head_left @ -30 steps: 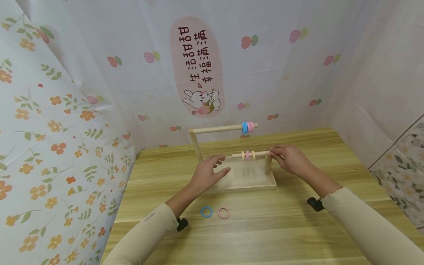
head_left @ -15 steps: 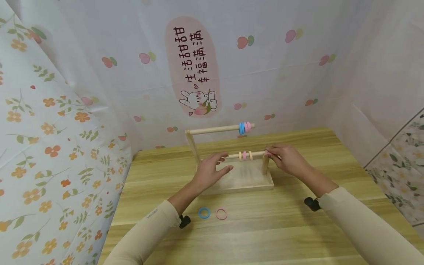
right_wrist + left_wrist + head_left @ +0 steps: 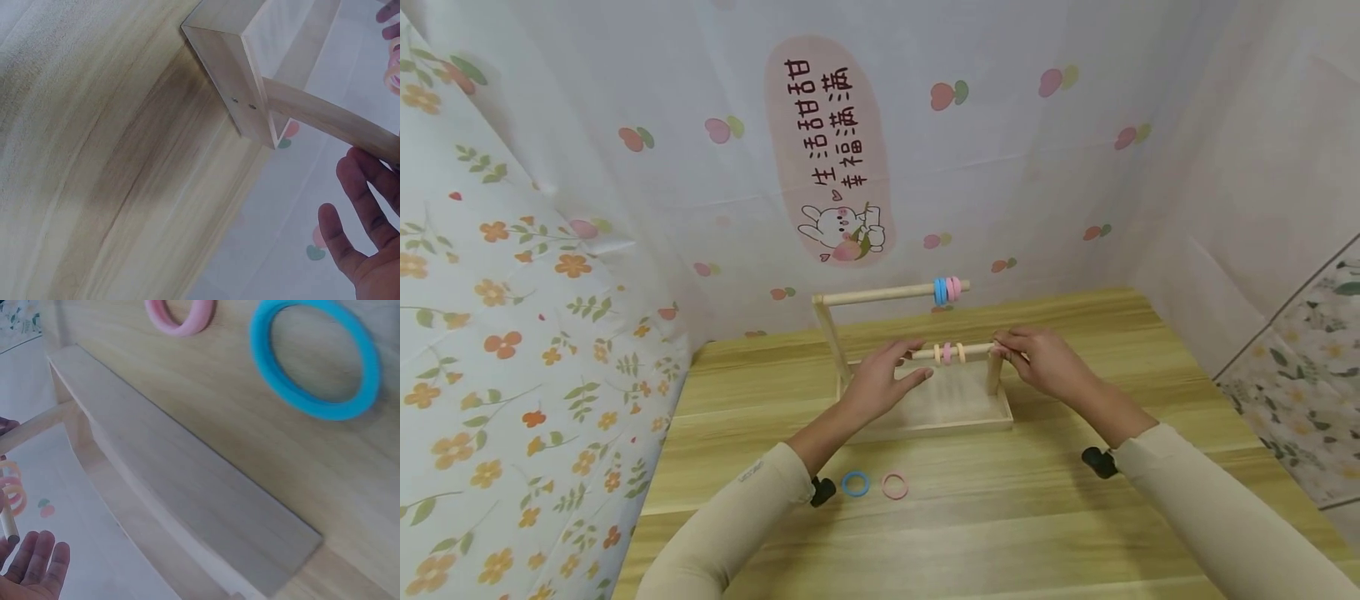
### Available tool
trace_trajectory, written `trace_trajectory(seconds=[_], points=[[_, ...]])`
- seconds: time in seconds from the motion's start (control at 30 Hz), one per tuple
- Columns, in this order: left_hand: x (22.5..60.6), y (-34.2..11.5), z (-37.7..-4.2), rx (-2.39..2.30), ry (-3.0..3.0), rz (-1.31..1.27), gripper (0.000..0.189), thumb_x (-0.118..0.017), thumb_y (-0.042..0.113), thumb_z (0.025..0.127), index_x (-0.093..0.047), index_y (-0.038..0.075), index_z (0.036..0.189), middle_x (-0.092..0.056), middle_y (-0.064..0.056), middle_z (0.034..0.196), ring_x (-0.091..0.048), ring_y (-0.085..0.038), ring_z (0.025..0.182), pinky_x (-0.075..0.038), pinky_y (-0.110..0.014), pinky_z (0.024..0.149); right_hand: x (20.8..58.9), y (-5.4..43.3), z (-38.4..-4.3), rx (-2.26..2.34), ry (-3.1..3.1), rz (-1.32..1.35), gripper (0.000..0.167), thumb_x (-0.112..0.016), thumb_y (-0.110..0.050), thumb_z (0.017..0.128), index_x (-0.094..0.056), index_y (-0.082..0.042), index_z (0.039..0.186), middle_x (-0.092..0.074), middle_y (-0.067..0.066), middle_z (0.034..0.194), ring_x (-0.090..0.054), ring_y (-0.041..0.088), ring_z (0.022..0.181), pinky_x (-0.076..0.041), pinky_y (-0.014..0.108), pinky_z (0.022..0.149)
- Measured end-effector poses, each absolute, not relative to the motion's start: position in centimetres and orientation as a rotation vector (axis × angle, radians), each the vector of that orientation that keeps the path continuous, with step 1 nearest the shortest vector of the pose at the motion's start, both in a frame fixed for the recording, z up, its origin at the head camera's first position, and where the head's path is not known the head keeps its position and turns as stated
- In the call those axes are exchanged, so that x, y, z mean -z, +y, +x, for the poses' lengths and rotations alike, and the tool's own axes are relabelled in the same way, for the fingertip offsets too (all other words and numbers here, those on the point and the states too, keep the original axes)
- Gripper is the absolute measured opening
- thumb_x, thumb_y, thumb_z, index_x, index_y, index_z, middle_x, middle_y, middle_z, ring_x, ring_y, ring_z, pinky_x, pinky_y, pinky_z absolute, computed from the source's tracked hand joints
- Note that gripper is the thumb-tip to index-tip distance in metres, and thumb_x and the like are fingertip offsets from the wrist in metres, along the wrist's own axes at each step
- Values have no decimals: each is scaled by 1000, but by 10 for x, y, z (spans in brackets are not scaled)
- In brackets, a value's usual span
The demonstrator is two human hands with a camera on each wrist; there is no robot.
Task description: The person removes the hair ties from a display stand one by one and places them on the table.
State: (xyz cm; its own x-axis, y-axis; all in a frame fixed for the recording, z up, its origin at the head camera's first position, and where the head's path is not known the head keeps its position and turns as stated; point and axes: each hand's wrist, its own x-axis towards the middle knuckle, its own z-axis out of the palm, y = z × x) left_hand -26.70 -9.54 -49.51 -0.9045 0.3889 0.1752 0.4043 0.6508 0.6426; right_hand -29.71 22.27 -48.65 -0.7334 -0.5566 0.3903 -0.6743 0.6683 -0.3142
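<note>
Risking a spill of yellow and pink rings point(image 3: 947, 353), threaded on the pale wooden lower rod point(image 3: 977, 349), through a bump from the left hand point(image 3: 874, 385), fingers spread near the rod's free end, or slack in the right hand point(image 3: 1047, 363), fingers pinching its supported end.

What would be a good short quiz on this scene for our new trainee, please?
1. Which two colours are the loose rings lying on the table?
2. True or false: the upper rod carries both blue rings and pink rings.
3. Between the left hand and the right hand, three rings sit on the lower rod. What colour is the middle one? A) Blue B) Green C) Pink

Key:
1. Blue and pink
2. True
3. C
</note>
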Motion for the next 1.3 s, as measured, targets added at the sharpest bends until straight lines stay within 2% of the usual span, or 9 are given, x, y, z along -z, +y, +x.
trace_trajectory(seconds=[0.2,0.43,0.67,0.83,1.1,1.3], points=[[495,-89,-273,1089,-2827,-713,55,-75,40,108,-63,14,155,-71,-7,151,-75,-29,128,-63,-40,107,485,221,-295,-658,-2629,982,28,-78,-1,101,-78,11,127,-81,27,118,-81,40,95,-67,51,78],[495,-84,-278,1068,-2787,-767,54,-77,34,107,-65,11,153,-73,-8,147,-72,-26,133,-64,-38,106,484,220,-296,-645,-2635,977,29,-78,-3,102,-78,10,127,-81,27,120,-81,41,99,-67,55,83],[493,-80,-278,1056,-2800,-750,50,-76,34,108,-66,14,153,-73,-7,148,-74,-25,129,-64,-39,105,485,220,-295,-648,-2657,968,29,-77,-3,102,-77,10,128,-80,27,122,-81,43,102,-67,57,86],[493,-80,-278,1070,-2802,-735,48,-75,32,108,-67,14,151,-73,-7,148,-74,-25,129,-64,-38,104,484,220,-295,-654,-2662,964,31,-77,-4,103,-76,10,130,-80,28,124,-81,43,102,-67,57,86],[494,-82,-279,1193,-2755,-775,45,-76,26,108,-67,10,149,-72,-9,150,-77,-27,126,-69,-37,93,484,221,-294,-647,-2642,974,29,-77,-2,102,-77,11,128,-80,28,121,-81,42,100,-67,56,84],[496,-83,-279,1239,-2731,-795,47,-76,26,108,-65,9,150,-74,-12,146,-75,-29,128,-69,-42,93,486,222,-294,-662,-2624,980,28,-77,-2,102,-78,11,127,-81,27,118,-81,40,95,-67,54,80]])
